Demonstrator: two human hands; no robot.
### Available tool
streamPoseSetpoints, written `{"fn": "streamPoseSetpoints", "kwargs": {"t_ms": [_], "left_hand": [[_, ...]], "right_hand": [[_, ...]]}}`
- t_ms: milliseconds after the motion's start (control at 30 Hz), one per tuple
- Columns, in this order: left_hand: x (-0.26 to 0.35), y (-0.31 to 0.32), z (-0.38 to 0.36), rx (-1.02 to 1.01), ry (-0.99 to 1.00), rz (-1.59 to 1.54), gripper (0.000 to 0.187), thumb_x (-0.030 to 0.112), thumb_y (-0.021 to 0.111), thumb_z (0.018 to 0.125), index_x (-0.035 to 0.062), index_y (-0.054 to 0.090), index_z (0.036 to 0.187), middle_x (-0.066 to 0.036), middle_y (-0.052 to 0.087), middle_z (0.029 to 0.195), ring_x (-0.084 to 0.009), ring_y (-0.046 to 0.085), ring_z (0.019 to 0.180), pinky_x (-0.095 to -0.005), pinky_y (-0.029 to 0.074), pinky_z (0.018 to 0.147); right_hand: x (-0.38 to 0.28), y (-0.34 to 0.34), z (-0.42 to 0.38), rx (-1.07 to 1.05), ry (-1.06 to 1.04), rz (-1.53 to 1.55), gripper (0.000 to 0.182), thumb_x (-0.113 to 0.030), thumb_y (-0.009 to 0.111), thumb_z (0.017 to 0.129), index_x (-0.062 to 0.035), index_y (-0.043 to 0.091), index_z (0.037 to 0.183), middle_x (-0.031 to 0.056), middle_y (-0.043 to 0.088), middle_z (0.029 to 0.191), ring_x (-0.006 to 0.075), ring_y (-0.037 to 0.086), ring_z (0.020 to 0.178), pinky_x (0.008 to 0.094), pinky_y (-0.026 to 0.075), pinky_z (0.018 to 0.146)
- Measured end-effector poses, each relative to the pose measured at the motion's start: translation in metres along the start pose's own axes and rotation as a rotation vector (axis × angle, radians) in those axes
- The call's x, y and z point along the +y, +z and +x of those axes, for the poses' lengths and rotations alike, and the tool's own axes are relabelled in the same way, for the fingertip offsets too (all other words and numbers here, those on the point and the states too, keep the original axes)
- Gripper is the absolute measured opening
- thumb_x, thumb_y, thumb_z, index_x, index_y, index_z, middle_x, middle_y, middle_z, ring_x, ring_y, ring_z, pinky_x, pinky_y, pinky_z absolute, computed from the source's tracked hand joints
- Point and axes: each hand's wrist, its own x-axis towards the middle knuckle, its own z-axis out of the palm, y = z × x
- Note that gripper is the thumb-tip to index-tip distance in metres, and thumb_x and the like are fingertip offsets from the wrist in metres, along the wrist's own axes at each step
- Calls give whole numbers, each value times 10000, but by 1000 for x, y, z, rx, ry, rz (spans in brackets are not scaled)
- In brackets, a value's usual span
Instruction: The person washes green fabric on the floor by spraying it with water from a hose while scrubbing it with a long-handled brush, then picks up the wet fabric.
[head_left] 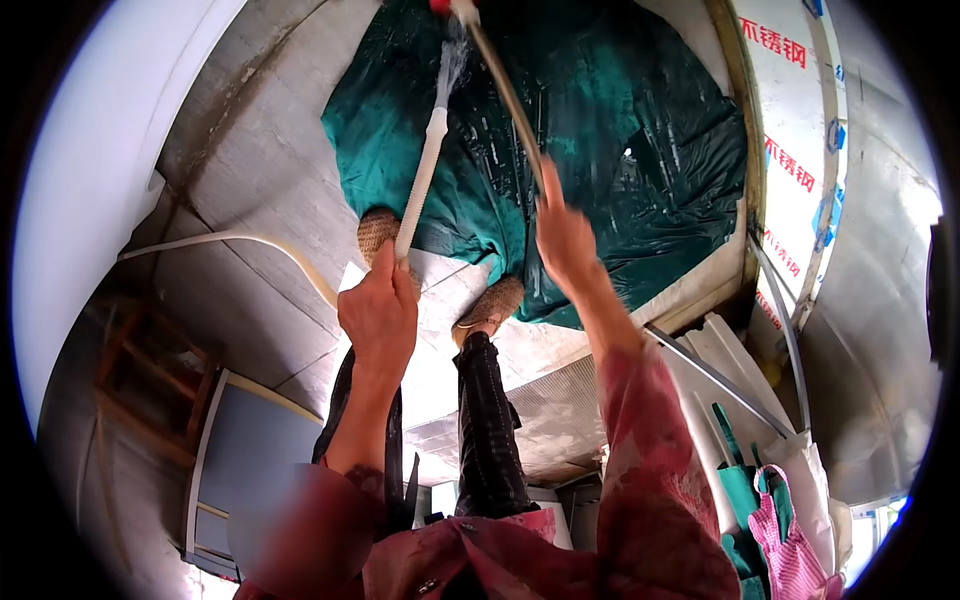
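Note:
My left hand (380, 310) is wrapped round a pale ribbed hose (423, 180). Water (453, 60) streams from its far end onto a wet, dark green tarp (590, 110) spread over the floor. In my right hand (568, 240) is a long-handled brush (508, 95), its brown handle slanting up and left across the tarp. The red and white head is partly cut off at the top of the view, so its bristles cannot be made out. My brown shoes (490, 305) stand at the tarp's near edge.
Behind my left hand the hose trails left over grey floor tiles (235, 130). A large white surface (110, 120) borders the left side. On the right are a film-covered metal panel (790, 130), metal bars (720, 380) and a pink checked cloth (785, 530). A wooden stool-like frame (150, 375) stands lower left.

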Motion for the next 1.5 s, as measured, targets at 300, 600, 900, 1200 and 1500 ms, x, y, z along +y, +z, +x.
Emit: {"fn": "streamPoseSetpoints", "kwargs": {"t_ms": [300,600,900,1200,1500], "left_hand": [[3,-5,2,-42,-53,-55,220,151,512,868,20,563,1037,-158,588,601,-337,590,552,-416,428,550],[5,-4,7,-10,-49,-49,229,135,528,857,10,573,1044,-170,597,612,-318,590,528,-405,421,510],[4,-9,8,-26,-62,-66,220,131,526,860,22,568,1046,-173,594,614,-325,589,536,-410,433,518],[5,-6,7,6,-54,-115,215,121,518,862,30,556,1054,-155,581,588,-326,577,521,-422,400,498],[4,-5,4,-86,-46,-97,254,108,537,846,39,541,1091,-157,626,734,-304,591,550,-387,370,523]], "right_hand": [[73,34,-79,-157,44,-183,666,-213,515,879,-291,123,1412,203,613,680,385,616,631,483,503,567],[29,19,-9,33,-130,-157,563,-265,486,901,-293,195,1382,176,592,624,363,602,574,461,489,502],[24,21,-32,-171,82,-48,573,-216,462,908,-245,158,1393,232,610,756,407,604,678,485,483,586],[63,8,-41,0,19,-85,589,-194,452,908,-268,135,1399,197,633,788,385,610,665,479,483,580],[22,-9,25,29,33,-13,594,-200,439,909,-223,111,1404,245,623,775,399,615,682,462,498,574]]}}
